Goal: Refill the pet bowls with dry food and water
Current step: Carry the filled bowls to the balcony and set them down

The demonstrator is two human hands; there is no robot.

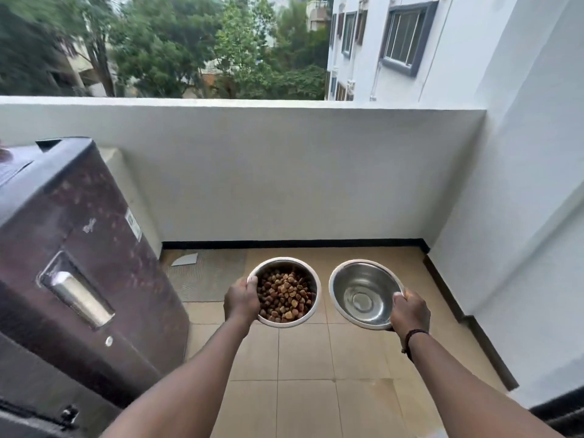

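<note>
I hold two steel pet bowls out in front of me over a tiled balcony floor. My left hand [241,300] grips the left rim of the food bowl [311,279], which is heaped with brown dry kibble [286,295]. The water bowl [363,294] hangs to its right, with my right hand [410,312] gripping its right rim, thumb over the edge. Its shiny inside appears to hold clear water. Both bowls are level and apart from each other, well above the floor.
A dark maroon fridge-like appliance [72,263] stands close on my left. A white parapet wall [284,172] closes the balcony ahead, and a white wall [521,216] runs on the right. A grey mat [205,276] with a pale scrap lies on the beige tile floor [300,358].
</note>
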